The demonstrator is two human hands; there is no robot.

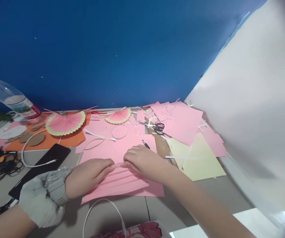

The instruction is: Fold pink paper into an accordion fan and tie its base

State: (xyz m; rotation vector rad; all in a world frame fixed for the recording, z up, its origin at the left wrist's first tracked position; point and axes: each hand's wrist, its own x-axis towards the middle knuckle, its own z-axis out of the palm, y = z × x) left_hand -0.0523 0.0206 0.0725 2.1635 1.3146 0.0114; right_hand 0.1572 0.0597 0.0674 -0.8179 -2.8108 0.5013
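A pink paper sheet (122,185) with several parallel pleats lies in front of me, on top of other pink sheets. My left hand (90,175) pinches its far folded edge on the left, thumb and fingers pressed together. On the same edge, a little to the right, my right hand (142,162) is closed with its fingers curled down over the fold. A narrow gap with folded paper separates the two hands. Just beyond my right hand lies a dark pen (145,143). The fingertips of my right hand are partly hidden.
Two pleated pink fans with yellow edges, a left fan (66,123) and a middle fan (118,115), lie toward the blue wall (112,53). Black-handled scissors (158,127), paper strips and a pale yellow sheet (199,162) are right. A phone (45,168), cables and a bottle (20,104) are left.
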